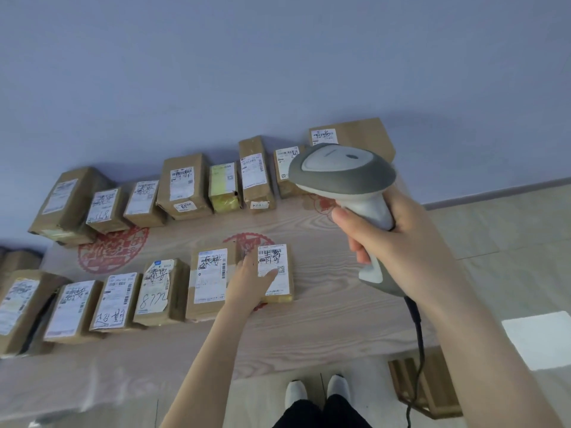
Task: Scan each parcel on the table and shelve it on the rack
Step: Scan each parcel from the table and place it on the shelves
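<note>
Gripping the grey scanner (343, 168) in our right hand (395, 239), we rest our left hand (250, 279) flat on the front row's rightmost parcel (278, 261). We count fourteen parcels on the table (324, 319), and the tall back-row parcel (255, 171) is stickered "024".

I reach my left hand (251, 279) far forward from the near edge, palm down, fingers straight and thumb spread to the right; it seems to lie flat. My right hand (392, 242) is raised on the right, fingers curled round the handle of the scanner (343, 171), index finger foremost.
</note>
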